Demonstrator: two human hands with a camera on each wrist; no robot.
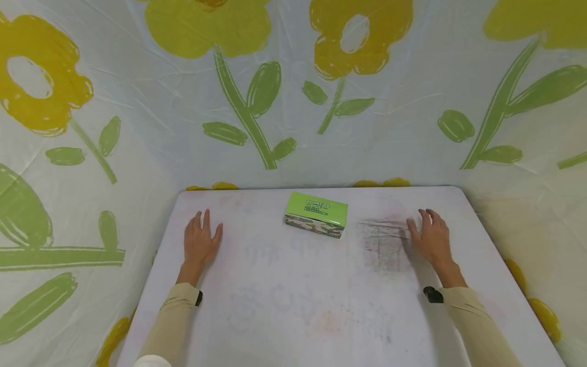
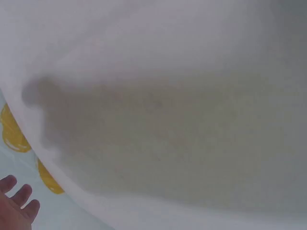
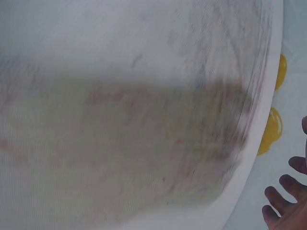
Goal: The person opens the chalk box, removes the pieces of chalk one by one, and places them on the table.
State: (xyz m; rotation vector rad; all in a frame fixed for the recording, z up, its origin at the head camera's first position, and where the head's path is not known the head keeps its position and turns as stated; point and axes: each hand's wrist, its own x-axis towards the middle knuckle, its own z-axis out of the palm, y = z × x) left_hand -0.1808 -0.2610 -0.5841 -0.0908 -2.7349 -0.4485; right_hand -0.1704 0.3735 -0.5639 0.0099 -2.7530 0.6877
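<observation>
Just below the head view's centre, a green box (image 1: 315, 215) is being supported by a white table (image 1: 275, 283), seemingly within reach from either side. The left hand (image 1: 200, 240), centre left, and right hand (image 1: 431, 238), centre right, are being held empty, fingers loosely apart. The box's small print is being blurred; in the wrist views, both hands are being cropped.

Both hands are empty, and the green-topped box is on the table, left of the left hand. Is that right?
Not the position: the head view shows the green-topped box between the left hand and the right hand. It is on the table, and both hands are empty.
</observation>
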